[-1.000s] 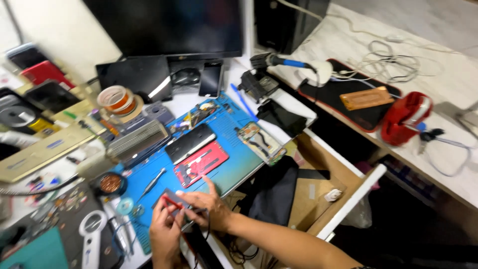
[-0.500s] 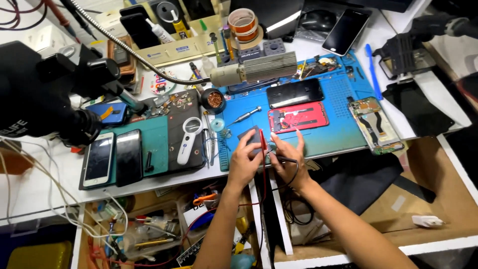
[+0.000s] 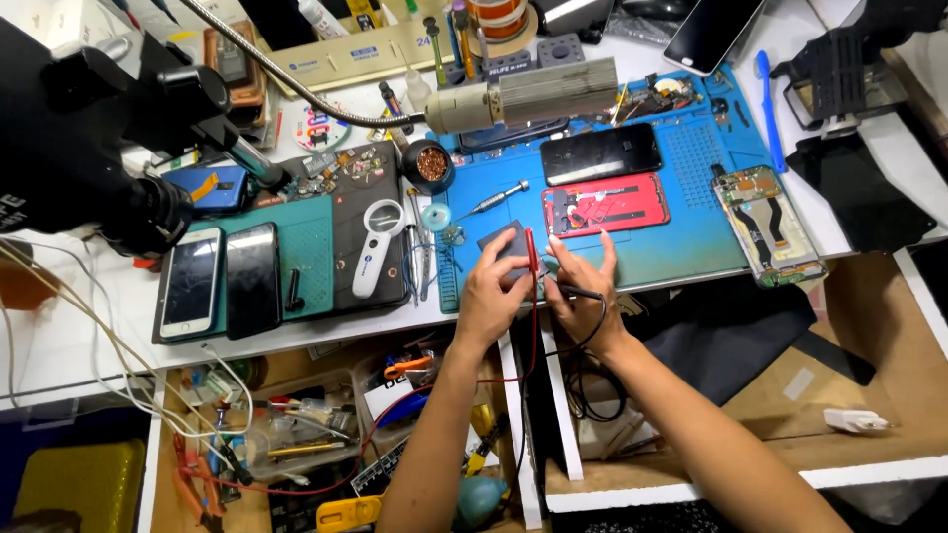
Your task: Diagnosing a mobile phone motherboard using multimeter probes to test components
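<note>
My left hand [image 3: 491,292] holds a red test probe [image 3: 531,250] upright over a small dark flat part [image 3: 501,240] on the blue work mat [image 3: 681,252]. Its red lead runs down toward the drawer below. My right hand [image 3: 581,288] grips a black probe [image 3: 579,292] lying nearly flat, its black lead hanging off the bench edge. Both hands sit close together at the mat's front edge. Just behind them lie a red phone frame [image 3: 604,205] and a black phone [image 3: 599,154].
A green circuit frame [image 3: 767,224] lies at the mat's right. Left of the hands are a white magnifier [image 3: 370,249], a green mat [image 3: 308,255] and two phones [image 3: 222,279]. A black microscope [image 3: 94,138] looms at upper left. Open drawers of tools sit below.
The view has swung from the right side of the bench to straight over the mat. Both hands stay together at the mat's front edge, holding the probes.
</note>
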